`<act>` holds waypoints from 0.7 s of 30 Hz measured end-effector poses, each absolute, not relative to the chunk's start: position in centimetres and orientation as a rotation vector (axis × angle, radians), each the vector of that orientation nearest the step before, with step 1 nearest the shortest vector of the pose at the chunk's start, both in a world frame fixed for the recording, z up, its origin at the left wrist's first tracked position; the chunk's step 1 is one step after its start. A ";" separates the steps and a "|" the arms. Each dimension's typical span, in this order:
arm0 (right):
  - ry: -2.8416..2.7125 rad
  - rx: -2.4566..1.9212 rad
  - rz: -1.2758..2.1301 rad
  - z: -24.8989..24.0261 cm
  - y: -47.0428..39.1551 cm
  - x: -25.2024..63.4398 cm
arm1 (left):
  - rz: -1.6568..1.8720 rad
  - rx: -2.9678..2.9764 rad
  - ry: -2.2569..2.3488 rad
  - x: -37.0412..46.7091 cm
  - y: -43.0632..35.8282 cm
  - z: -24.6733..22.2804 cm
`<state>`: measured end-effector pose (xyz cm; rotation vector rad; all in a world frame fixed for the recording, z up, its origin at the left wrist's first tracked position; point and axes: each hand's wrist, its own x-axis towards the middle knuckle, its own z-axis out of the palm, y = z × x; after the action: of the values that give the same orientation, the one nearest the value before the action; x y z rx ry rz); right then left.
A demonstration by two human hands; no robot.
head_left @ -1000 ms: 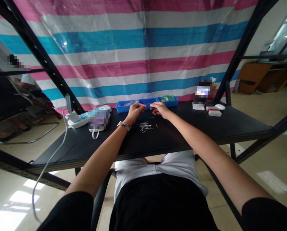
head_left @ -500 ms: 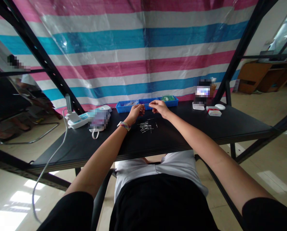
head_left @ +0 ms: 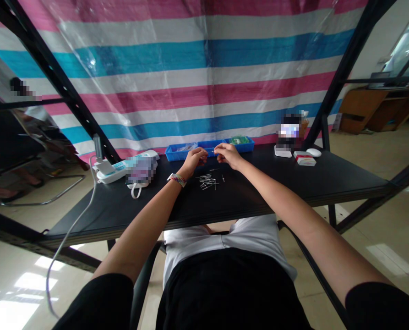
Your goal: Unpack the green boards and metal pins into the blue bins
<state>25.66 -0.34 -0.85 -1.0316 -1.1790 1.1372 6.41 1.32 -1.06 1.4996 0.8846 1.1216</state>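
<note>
My left hand (head_left: pixel 196 158) and my right hand (head_left: pixel 226 154) face each other just in front of a blue divided tray (head_left: pixel 248 146). Both have their fingers pinched together. Between the fingertips is something small and thin, too small to name, and I cannot tell which hand bears it. On the black tabletop below my hands lies a loose pile of thin, light-coloured pieces (head_left: pixel 208 181), several of them. One short piece (head_left: pixel 223 178) rests apart, to the right of the pile. The tray holds a clear packet (head_left: pixel 188 147) at left and green pieces (head_left: pixel 238 140) at right.
At left on the black table (head_left: pixel 259 192) are a white power strip (head_left: pixel 108 174) with a grey cable (head_left: pixel 73 221) and a blurred object with a white strap (head_left: pixel 134 190). At right stand a blurred device (head_left: pixel 289 133), a red-and-white box (head_left: pixel 304 158) and a white mouse-shaped object (head_left: pixel 313 152). A striped sheet (head_left: pixel 204 59) hangs behind.
My fingertips have shifted slightly, the right hand a little to the right. The pile and tray stay where they were.
</note>
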 end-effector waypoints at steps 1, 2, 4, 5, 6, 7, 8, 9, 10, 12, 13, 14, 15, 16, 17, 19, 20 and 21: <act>-1.183 -1.029 1.140 -0.9 -0.3 25.7 | 1.122 1.506 0.882 6.4 1.4 -1.1; -1.187 -1.028 1.137 -0.9 -0.3 25.7 | 1.120 1.514 0.883 6.4 1.5 -1.2; -1.197 -1.024 1.110 -1.0 -0.1 25.7 | 1.106 1.552 0.888 6.3 1.8 -1.3; -1.198 -1.025 1.085 -1.1 0.0 25.7 | 1.092 1.591 0.890 6.3 1.9 -1.4; -1.196 -1.026 1.046 -1.1 0.1 25.8 | 1.075 1.646 0.886 6.4 2.0 -1.6; -1.192 -1.030 0.990 -1.2 0.3 25.8 | 1.056 1.715 0.875 6.4 2.1 -1.7; -1.185 -1.035 0.915 -1.3 0.4 25.9 | 1.031 1.794 0.860 6.5 2.2 -1.9; -1.177 -1.044 0.822 -1.3 0.6 26.1 | 0.995 1.875 0.841 6.6 2.3 -2.2; -1.171 -1.054 0.719 -1.3 0.7 26.3 | 0.950 1.951 0.823 6.7 2.3 -2.4; -1.174 -1.083 0.506 -1.4 1.0 26.7 | 0.833 2.088 0.809 6.8 2.2 -2.7; -1.184 -1.102 0.403 -1.4 1.2 27.0 | 0.776 2.152 0.813 6.9 2.1 -2.8; -1.202 -1.123 0.302 -1.4 1.4 27.3 | 0.730 2.217 0.817 7.0 2.0 -2.9; -1.229 -1.146 0.203 -1.4 1.6 27.6 | 0.704 2.283 0.820 7.0 1.9 -2.9; -1.264 -1.167 0.109 -1.5 1.8 27.8 | 0.695 2.347 0.823 7.0 1.9 -2.9; -1.310 -1.187 0.028 -1.7 2.1 28.0 | 0.696 2.403 0.824 7.0 1.8 -2.9; -1.427 -1.233 -0.059 -2.2 2.7 28.3 | 0.704 2.477 0.838 7.0 1.8 -3.0; -1.484 -1.259 -0.068 -2.5 3.0 28.4 | 0.708 2.494 0.858 7.0 1.9 -3.0; -1.530 -1.285 -0.063 -2.8 3.2 28.4 | 0.715 2.495 0.884 7.0 1.9 -3.1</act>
<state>28.38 3.23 -2.81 -1.2848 -1.5299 -0.0628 7.00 1.90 -3.06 2.4952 0.8840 0.7152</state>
